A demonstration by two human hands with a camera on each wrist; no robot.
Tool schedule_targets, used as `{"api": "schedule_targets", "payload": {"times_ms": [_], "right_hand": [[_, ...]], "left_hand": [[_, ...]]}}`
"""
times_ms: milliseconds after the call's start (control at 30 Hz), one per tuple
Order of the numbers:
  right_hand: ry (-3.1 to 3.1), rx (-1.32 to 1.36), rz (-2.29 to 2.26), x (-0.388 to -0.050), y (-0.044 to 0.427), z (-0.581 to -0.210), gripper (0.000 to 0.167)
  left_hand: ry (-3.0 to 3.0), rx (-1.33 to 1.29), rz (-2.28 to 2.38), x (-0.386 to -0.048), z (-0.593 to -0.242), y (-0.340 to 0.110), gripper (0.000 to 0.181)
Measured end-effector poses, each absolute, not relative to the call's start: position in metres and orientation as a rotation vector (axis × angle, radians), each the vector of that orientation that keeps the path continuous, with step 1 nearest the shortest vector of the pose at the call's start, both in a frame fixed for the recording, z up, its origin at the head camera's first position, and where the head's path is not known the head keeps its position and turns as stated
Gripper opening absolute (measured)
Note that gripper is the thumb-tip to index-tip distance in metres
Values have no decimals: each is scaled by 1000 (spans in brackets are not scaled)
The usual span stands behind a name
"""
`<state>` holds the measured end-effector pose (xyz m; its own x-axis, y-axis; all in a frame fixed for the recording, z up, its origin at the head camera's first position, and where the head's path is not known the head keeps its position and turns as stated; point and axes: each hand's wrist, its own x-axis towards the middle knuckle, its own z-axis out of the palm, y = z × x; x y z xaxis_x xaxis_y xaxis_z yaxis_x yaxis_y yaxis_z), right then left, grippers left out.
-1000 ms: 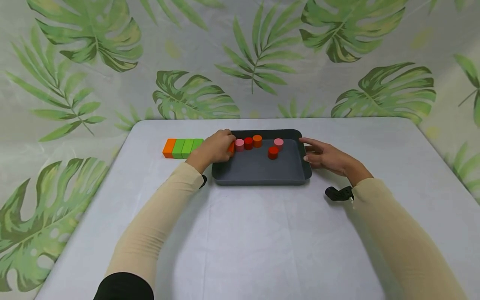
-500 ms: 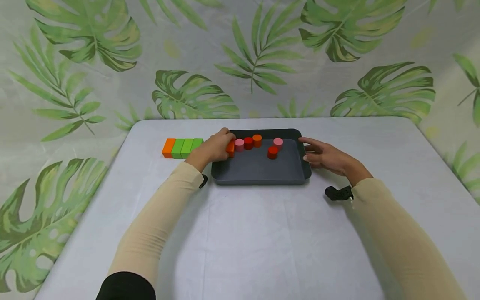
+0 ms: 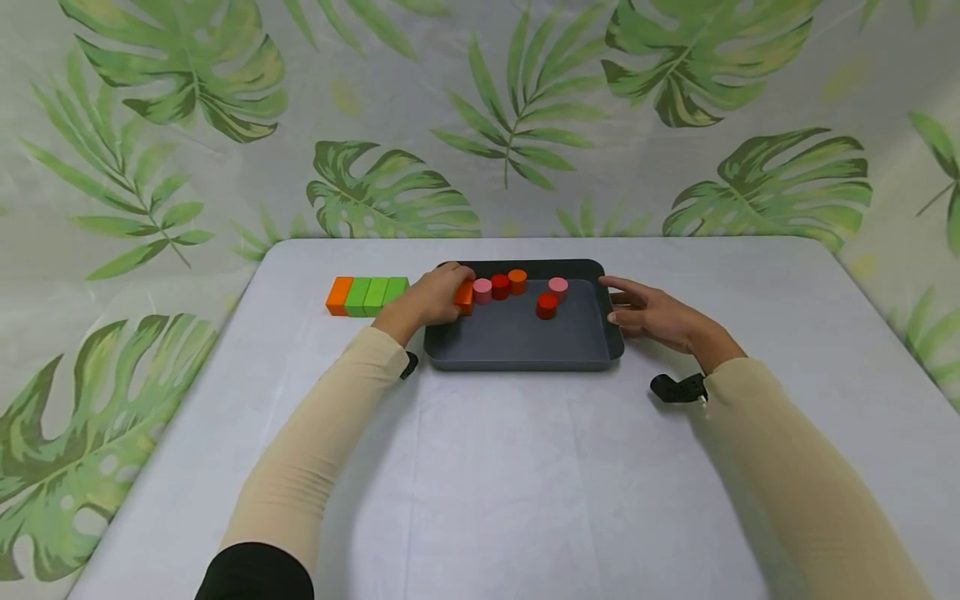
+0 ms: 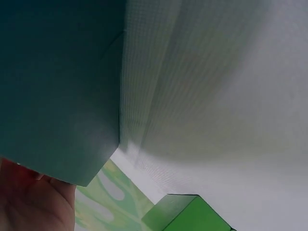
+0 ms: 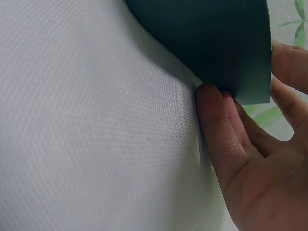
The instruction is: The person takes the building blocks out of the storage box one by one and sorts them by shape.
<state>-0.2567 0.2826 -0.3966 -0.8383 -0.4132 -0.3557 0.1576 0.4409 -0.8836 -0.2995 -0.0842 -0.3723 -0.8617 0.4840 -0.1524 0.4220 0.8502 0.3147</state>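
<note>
My left hand (image 3: 427,298) reaches over the left side of the dark grey tray (image 3: 523,365) and pinches an orange block (image 3: 464,297) inside it, thumb in front and fingers behind. Right of that block, in a row, stand a pink cylinder (image 3: 482,291), a red cylinder (image 3: 500,287) and an orange cylinder (image 3: 517,282). Farther right are another pink cylinder (image 3: 558,288) and another red one (image 3: 547,307). My right hand (image 3: 660,318), fingers extended, touches the tray's right wall; in the right wrist view its fingertips (image 5: 210,98) meet the tray's outer side (image 5: 226,43).
Left of the tray, an orange block (image 3: 339,297) and several green blocks (image 3: 375,297) lie side by side on the white tabletop (image 3: 495,483); my left hand covers the row's right end. A leaf-patterned cloth (image 3: 390,83) hangs behind.
The orange block at my left hand shows more between the fingers, and the three cylinders beside it have shifted very slightly right. My right hand has stayed at the tray's wall.
</note>
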Motion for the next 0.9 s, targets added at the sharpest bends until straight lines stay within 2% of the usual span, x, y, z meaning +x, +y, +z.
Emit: {"api": "schedule_targets", "payload": {"times_ms": [333, 567, 900], "right_hand": [[2165, -225, -1393, -257, 279, -396, 77], [2168, -202, -1399, -256, 281, -395, 75], [2179, -191, -1369, -257, 281, -393, 76]], "left_hand": [[2839, 756, 491, -302, -374, -89, 56], [2880, 733, 632, -299, -361, -98, 61], [2930, 692, 771, -281, -349, -132, 66]]}}
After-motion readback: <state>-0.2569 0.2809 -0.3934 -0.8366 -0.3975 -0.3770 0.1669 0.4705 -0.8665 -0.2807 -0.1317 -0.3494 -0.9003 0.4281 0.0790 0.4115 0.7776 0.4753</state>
